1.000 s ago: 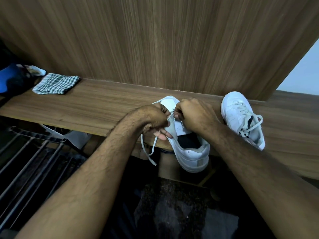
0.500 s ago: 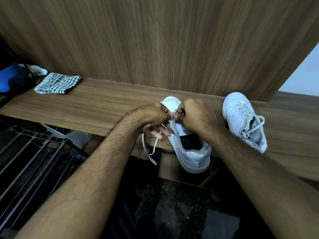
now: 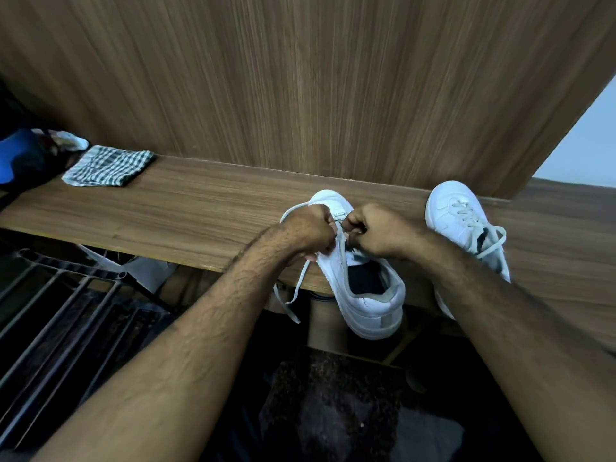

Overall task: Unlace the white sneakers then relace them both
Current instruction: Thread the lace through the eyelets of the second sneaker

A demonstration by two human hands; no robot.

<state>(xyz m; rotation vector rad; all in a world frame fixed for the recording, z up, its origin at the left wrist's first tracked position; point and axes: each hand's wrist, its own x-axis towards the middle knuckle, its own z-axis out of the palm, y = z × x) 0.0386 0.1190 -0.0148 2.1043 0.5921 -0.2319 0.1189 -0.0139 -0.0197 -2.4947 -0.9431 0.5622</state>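
A white sneaker point(image 3: 366, 295) lies on the wooden shelf point(image 3: 186, 215), heel toward me and hanging over the front edge. Over its eyelet area, my left hand point(image 3: 310, 228) and my right hand point(image 3: 376, 231) are both closed on its white lace point(image 3: 296, 288). One loose lace end dangles below the shelf edge on the left, and a loop shows by the toe. A second white sneaker point(image 3: 463, 221), laced, lies to the right, partly hidden by my right forearm.
A folded checked cloth point(image 3: 106, 166) lies at the shelf's left end beside blue and dark items point(image 3: 16, 155). A wood panel wall point(image 3: 300, 78) rises right behind the shelf. Metal rack bars point(image 3: 50, 311) stand lower left, dark floor below.
Both hands have shifted slightly toward the toe and drawn together over the eyelets. A lace loop now shows beside the toe. The sneakers have not moved.
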